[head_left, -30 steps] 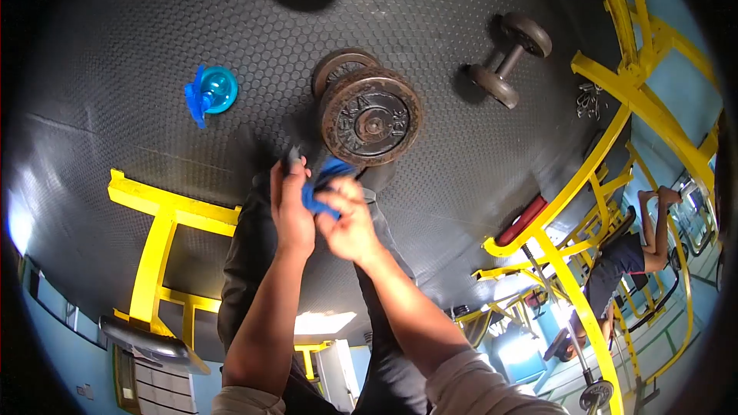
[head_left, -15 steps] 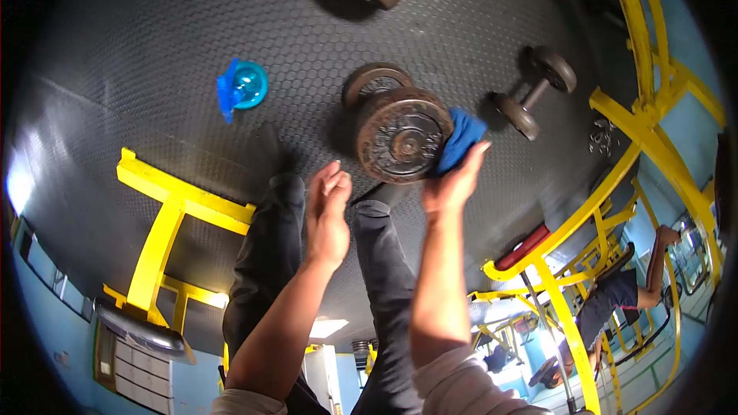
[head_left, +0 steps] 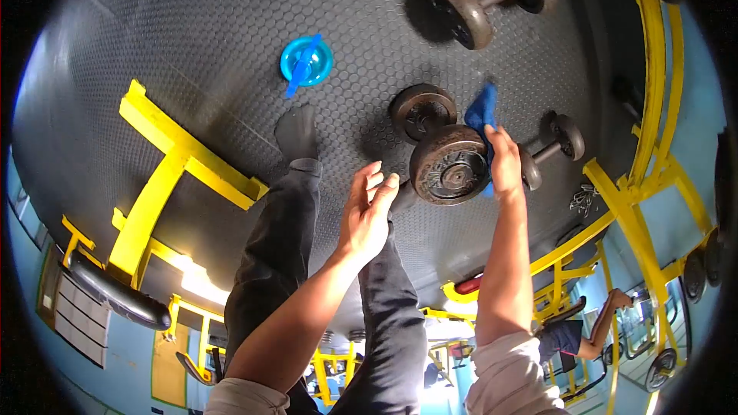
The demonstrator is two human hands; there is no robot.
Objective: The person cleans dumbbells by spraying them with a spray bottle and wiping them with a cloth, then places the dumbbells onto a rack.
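Observation:
A worn dark metal dumbbell (head_left: 451, 167) with round plates rests on the floor between my hands, its near plate facing me and its far plate behind. My right hand (head_left: 504, 160) grips a blue cloth (head_left: 481, 111) against the right rim of the near plate. Part of the cloth sticks up past my fingers, and the rest is hidden between hand and plate. To the left of the same plate is my left hand (head_left: 369, 214), fingers loosely bent and apart, with nothing in it.
A turquoise bowl (head_left: 317, 75) with a blue strip (head_left: 304, 66) across it sits on the black rubber floor (head_left: 207, 46). Other dumbbells (head_left: 461, 14) lie at the back and right. Yellow frames (head_left: 165, 161) stand on both sides. Another person (head_left: 565, 338) is at lower right.
The view has shifted, so the bowl and dumbbells appear farther right. My right hand stays with the cloth at the plate's right edge. My left hand remains beside the plate.

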